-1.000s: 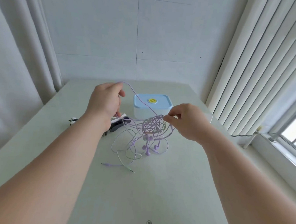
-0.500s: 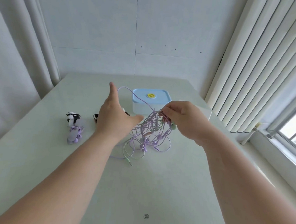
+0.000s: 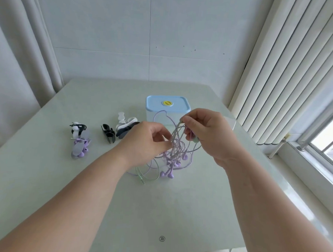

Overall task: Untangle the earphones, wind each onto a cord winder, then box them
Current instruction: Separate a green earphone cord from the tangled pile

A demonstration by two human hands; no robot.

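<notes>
A tangle of purple and pale green earphone cords (image 3: pixel 177 151) hangs between my hands above the table, its buds and plugs trailing onto the surface. My left hand (image 3: pixel 145 142) pinches cords on the tangle's left side. My right hand (image 3: pixel 209 134) pinches the upper strands and holds a green earbud. A box with a blue lid (image 3: pixel 167 106) stands behind the tangle. Black and white cord winders (image 3: pixel 121 129) lie left of my left hand. Farther left sit a purple earphone wound on a winder (image 3: pixel 79 148) and a black-and-white one (image 3: pixel 76 129).
The pale green table (image 3: pixel 157 212) ends at a wall behind the box. Curtains hang at the left, vertical blinds (image 3: pixel 290 74) and a window sill at the right. Bare tabletop lies in front of the tangle.
My left hand has gone from spread open beside the tangle to pinching its cords. The tangle is lifted a little higher and the view has shifted down slightly.
</notes>
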